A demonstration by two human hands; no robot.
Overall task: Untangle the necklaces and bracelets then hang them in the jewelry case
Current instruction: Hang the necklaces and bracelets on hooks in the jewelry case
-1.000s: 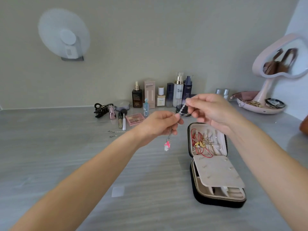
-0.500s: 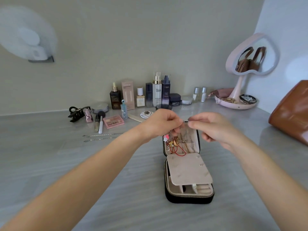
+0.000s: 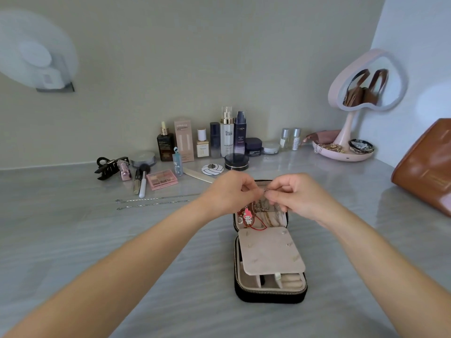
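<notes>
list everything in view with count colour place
black zip jewelry case with pink lining: 1, black, open at centre of the table
thin silver chain with pink charm: 1, silver, held over the case lid
red cord: 1, red, in the case lid
loose silver chains: 2, silver, flat on table left of case
black claw hair clip: 1, black, back left
pink eyeshadow palette: 1, pink, near the clip
cosmetic bottles and jars: several, mixed, along back wall
pink heart-shaped mirror: 1, pink, back right
brown leather bag: 1, brown, right edge
white wall fan: 1, white, upper left, blurred
left grip: 1, bare, pinching the chain
right grip: 1, bare, pinching the chain
</notes>
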